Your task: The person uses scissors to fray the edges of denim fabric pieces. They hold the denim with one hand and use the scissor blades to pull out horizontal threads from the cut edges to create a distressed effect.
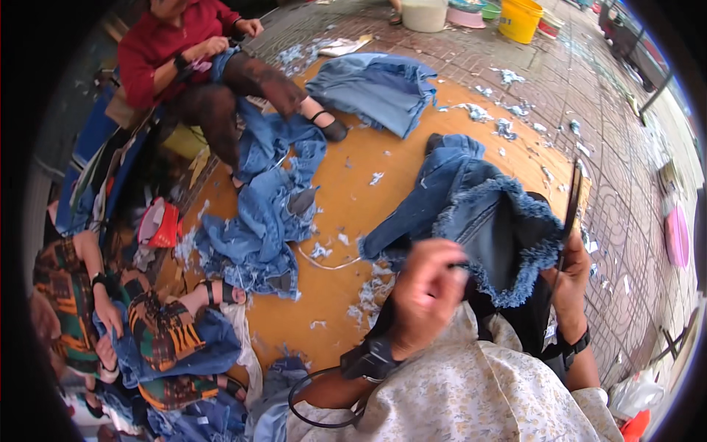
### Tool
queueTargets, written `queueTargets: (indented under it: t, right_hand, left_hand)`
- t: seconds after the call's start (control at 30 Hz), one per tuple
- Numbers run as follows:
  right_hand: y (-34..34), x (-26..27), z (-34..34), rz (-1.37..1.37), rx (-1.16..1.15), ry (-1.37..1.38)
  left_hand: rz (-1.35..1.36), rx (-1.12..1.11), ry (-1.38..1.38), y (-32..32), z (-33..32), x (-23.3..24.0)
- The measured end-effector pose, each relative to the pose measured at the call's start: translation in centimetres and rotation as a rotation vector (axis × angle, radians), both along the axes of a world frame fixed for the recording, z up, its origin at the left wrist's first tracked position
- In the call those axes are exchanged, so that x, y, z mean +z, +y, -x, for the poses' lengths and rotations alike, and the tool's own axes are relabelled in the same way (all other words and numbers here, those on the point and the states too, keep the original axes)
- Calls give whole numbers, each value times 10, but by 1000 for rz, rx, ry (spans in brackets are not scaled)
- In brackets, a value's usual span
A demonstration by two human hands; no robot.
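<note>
A blue denim garment (442, 185) lies across my lap and over the orange-brown board, with its opening facing up. A thick frayed edge (500, 298) rings that opening. My right hand (571, 276) grips the right side of the frayed edge. A long, thin dark tool (573, 199) stands upright at the same hand; its exact kind is unclear. My left hand (425, 298) is blurred, its fingers curled by the left side of the edge. Something small and dark shows at its fingertips, and whether it is held I cannot tell.
Denim pieces (254, 221) and another denim garment (375, 88) lie on the board (348, 193) among thread scraps. A person in red (177, 61) sits at upper left, another person's hand (110, 320) touches denim at lower left. A yellow bucket (519, 22) stands on the paving.
</note>
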State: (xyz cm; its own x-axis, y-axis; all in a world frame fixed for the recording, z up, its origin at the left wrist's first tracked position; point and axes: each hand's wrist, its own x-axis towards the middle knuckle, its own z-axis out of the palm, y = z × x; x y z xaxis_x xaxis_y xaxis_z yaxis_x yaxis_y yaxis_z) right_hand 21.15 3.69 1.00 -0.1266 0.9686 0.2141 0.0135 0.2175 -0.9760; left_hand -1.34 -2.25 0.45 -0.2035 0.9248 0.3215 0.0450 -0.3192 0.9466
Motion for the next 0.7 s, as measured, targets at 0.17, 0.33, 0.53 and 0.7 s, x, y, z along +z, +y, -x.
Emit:
queueTargets:
  t: [0.17,0.33,0.53,0.7]
  right_hand:
    - [-5,0,-17,87,-37,-64]
    - [-10,11,-13,170,-60,-76]
    - [-20,44,5,-70,-134,-161]
    - [-31,61,35,-105,-20,-233]
  left_hand:
    - [427,530,-497,-9,80,-106]
    - [630,220,-937,-7,87,-133]
    - [75,369,-596,-7,92,-55]
    - [-14,356,-90,-29,81,-11]
